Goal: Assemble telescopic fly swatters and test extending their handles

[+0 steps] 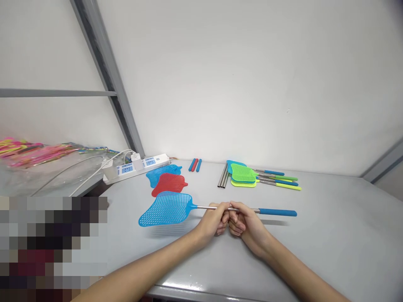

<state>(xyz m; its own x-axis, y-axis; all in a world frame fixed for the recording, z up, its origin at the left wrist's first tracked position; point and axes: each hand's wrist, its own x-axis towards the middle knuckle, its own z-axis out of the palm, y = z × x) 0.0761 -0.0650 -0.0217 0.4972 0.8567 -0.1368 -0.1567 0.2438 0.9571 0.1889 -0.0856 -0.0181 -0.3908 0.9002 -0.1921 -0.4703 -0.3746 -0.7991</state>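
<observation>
Both my hands grip the metal rod of a blue fly swatter (170, 209), held level just above the table. My left hand (215, 220) is closed around the rod on the side of the mesh head. Right beside it, my right hand (244, 220) pinches the rod on the side of the blue handle, its fingers curled. Behind the held swatter lie a loose red swatter head (170, 184) and a blue swatter head (159, 175). Several swatters with handles, topped by a green swatter (243, 173), lie stacked at the back right.
A white power strip (141, 165) with plugs and cables lies at the table's back left. Blue and red handle grips (195, 165) rest near the wall, and bare metal tubes (223, 177) touch the swatter stack. Bagged colourful items (47, 155) lie at far left.
</observation>
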